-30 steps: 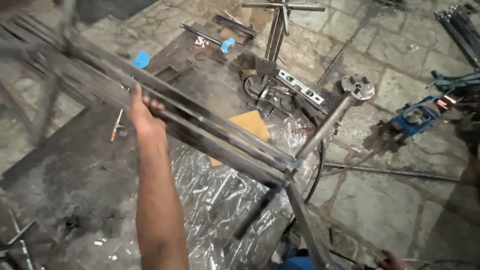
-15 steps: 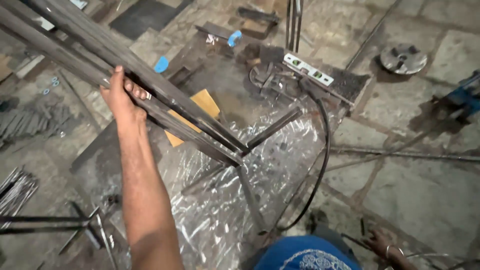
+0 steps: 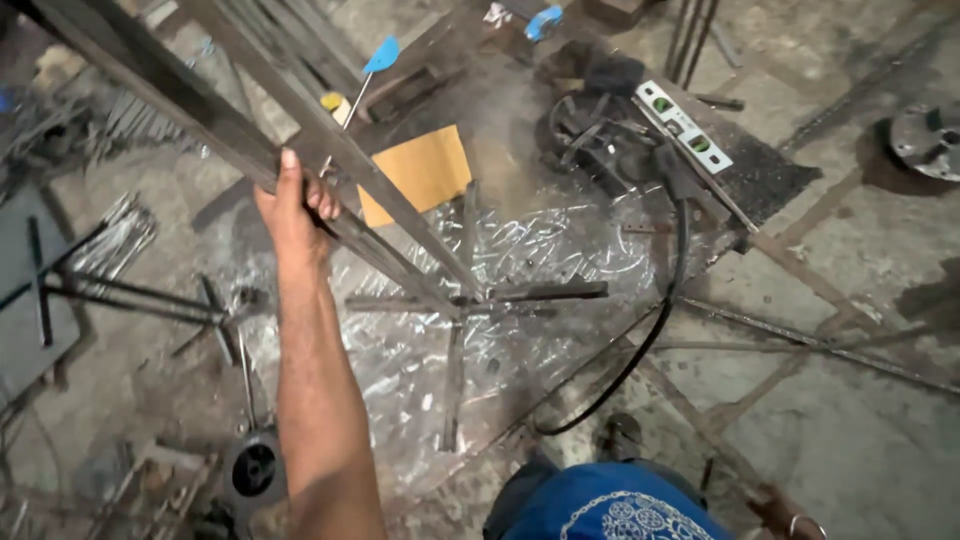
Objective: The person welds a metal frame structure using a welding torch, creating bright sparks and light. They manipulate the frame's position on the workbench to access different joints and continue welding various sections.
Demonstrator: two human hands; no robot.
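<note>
Floor is rough stone paving, dusty, with scrap steel all over. A crinkled clear plastic sheet is spread in the middle, and an orange-brown card lies at its upper edge. A spirit level sits on a dark plate, top right. A black hose curves down from there toward me. There's a round steel disc at the far right, loose rods on the left, and a small wheel-like part at lower left. Blue cloth at the bottom centre is my own clothing.

My left hand is clamped on the long steel frame, fingers wrapped over the bar and thumb up along it. The frame runs from top left down to a welded joint over the plastic, where a short cross of bars sits. I only see the right hand at the bottom right corner; I can't tell its grip.

Versus 0.5 s ago: same grip on the frame. The view has shifted, so the card and level now sit higher and more of the left-side rods show.

No containers in view.
</note>
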